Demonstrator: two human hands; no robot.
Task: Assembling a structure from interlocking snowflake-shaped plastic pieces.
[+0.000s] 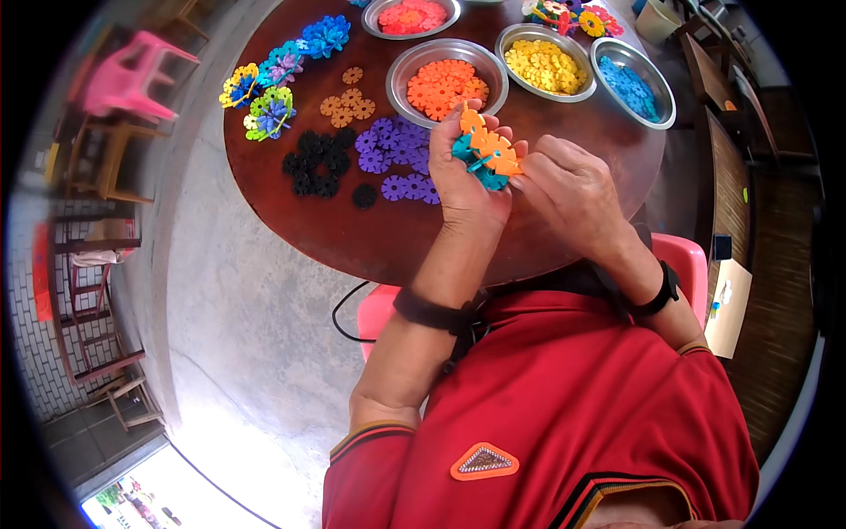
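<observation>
Over the near side of the round table, my left hand [469, 185] is closed around a cluster of interlocking notched plastic discs [492, 150]. Its upper pieces are orange, and teal ones sit beneath them. My right hand [573, 187] has its fingertips pinched on the orange disc at the cluster's right end. Just beyond the hands stands a metal bowl [396, 81] of orange discs. To the left of my left hand lie loose purple discs [388, 145], black discs [317, 167] and light brown discs [348, 106].
Metal bowls of yellow discs [539, 67], blue discs [627, 88] and red discs [412, 16] line the far side. Finished disc flowers [271, 113] rest at the table's left edge. A pink stool [132, 78] stands on the floor at left; a dark cable [339, 322] hangs beside my seat.
</observation>
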